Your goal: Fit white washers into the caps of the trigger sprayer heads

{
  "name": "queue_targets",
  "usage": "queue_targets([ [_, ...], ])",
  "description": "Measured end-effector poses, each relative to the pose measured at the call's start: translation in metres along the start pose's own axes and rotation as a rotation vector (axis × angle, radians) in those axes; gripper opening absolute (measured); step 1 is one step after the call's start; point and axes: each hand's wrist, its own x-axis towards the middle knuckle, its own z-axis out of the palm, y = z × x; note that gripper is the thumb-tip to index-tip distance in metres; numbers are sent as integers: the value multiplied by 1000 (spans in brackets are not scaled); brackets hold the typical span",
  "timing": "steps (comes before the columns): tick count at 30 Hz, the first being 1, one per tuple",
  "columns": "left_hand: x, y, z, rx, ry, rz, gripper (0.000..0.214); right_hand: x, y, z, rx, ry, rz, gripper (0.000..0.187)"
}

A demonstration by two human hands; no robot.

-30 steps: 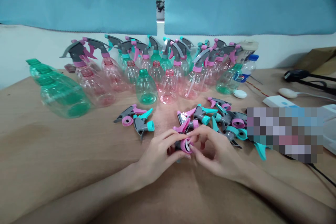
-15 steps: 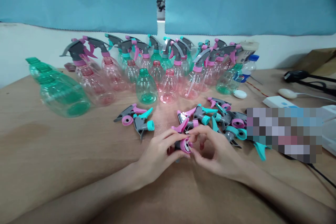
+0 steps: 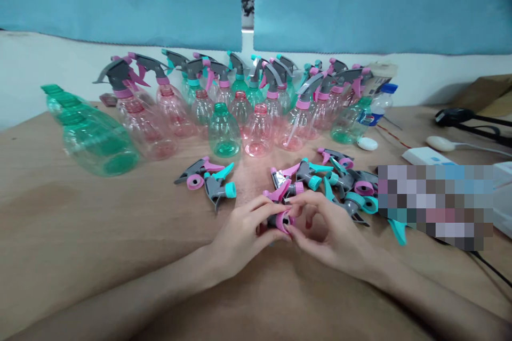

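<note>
Pale liner (image 3: 283, 217) is sitting flatter inside the pink collar (image 3: 279, 225) vs. approx 1 sec ago, when it was tilting outward; its dark center hole is now showing. L hand (image 3: 246, 224) is grasping the spray head (image 3: 272, 220), fingers above, thumb below, just behind the collar mouth. R hand (image 3: 326, 224) is pinching the pink collar's rim, index at top, thumb lower; can't tell if it's also catching the liner. Spray head is being held over the table (image 3: 100, 234), nearer the person than the loose spray heads (image 3: 354, 201), w/ open-necked bottles (image 3: 258, 138) standing farther back. IMO good technique means the L grip is staying firm w/o squeezing the collar oval, & R fingertips are pressing evenly round the rim, bit by bit, so no liner edge is riding up.
</note>
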Motion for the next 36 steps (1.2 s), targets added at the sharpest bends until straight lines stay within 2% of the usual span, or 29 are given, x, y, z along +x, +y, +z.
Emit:
queue_targets([
  [3, 1, 2, -1, 17, -7, -7, 24, 0, 0, -2, -29, 14, -41, 32],
  [7, 0, 1, -2, 27, -14, 13, 25, -1, -2, -2, -38, 9, -16, 21],
  [11, -1, 0, -2, 33, -18, 26, 27, -1, -4, -2, 12, 9, 4, 19],
  [20, 0, 2, -2, 45, -5, 17, 27, 1, -12, -11, 194, -77, 89, 20],
  [24, 0, 2, -1, 43, -1, 10, 28, 1, -11, -11, 230, -68, 101, 28],
  [30, 1, 0, -2, 54, 60, -64, 25, 0, -15, -12, 174, -67, 82, 40],
  [33, 0, -2, -3, 80, 78, -95, 31, -1, -17, -11, 64, -69, 44, 40],
  [36, -1, -4, -2, 93, 74, -70, 33, 0, -17, -9, -21, -29, 28, 36],
])
